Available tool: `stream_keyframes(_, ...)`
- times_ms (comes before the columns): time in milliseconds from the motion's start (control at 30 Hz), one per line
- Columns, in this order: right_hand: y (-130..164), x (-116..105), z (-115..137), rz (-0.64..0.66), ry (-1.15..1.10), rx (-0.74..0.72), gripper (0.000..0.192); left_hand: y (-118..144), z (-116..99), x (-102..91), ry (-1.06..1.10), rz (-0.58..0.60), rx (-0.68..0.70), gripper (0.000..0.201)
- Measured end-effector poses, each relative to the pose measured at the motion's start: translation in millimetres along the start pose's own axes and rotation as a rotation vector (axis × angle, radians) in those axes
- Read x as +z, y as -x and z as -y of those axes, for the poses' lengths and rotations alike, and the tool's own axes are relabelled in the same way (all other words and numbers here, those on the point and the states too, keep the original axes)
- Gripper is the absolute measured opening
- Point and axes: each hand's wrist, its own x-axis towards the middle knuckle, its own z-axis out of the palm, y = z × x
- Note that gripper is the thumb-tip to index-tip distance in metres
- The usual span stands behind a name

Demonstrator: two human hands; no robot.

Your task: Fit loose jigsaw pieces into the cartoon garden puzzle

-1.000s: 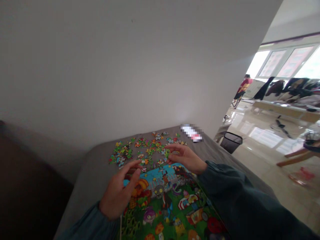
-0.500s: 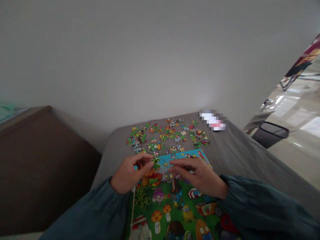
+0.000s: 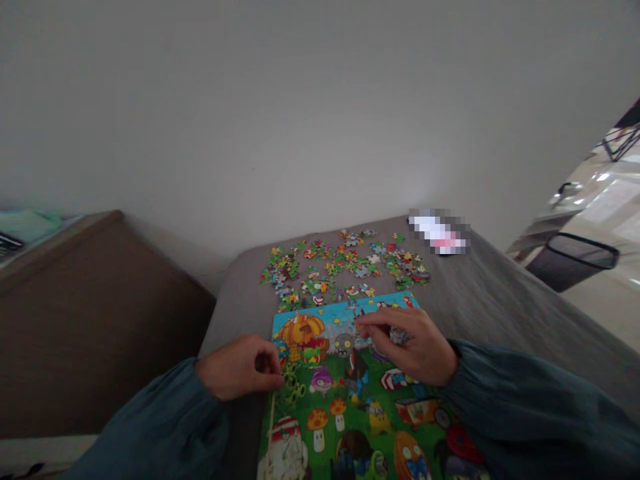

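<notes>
A colourful cartoon picture sheet (image 3: 327,400), with a pumpkin, mushrooms and zombies on green under a blue strip, lies in front of me. At its left edge is my left hand (image 3: 245,367), fingers curled and thumb close to the fingertips; anything held there is hidden. Over the sheet's upper right part hovers or rests my right hand (image 3: 407,340), index finger and thumb drawn together above the zombie figure. What its fingertips hold, if anything, is too small to make out. Loose jigsaw pieces (image 3: 345,263) lie scattered just beyond the sheet.
A grey cloth (image 3: 480,293) covers the surface under everything. A phone (image 3: 437,232) with a blurred screen lies at the back right. On the left stands a brown panel (image 3: 100,320); a pale wall (image 3: 300,120) rises behind. A dark bin (image 3: 565,263) stands on the floor at right.
My left hand has drawn back left and down from the sheet's top, where a green jigsaw piece showed at its fingertips. My right hand's fingers have closed together. The view has shifted slightly.
</notes>
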Motion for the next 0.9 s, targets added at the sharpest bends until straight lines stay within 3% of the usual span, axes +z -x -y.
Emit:
stream_keyframes(167,1.5,-0.8,0.1,0.029,0.004,-0.003,0.022,-3.7,2.2,0.6,-0.076,-0.06,-0.028,0.031)
stream_keyframes(667,2.8,-0.2,-2.3,0.062,-0.001,-0.02,0.022,0.1,5.0,2.6,-0.167,0.0,-0.057,0.043)
stream_keyframes(900,2.7,0.1,-2.5,0.072,-0.006,-0.034,0.022,-1.4,1.6,1.6,-0.167,-0.045,-0.013,0.047)
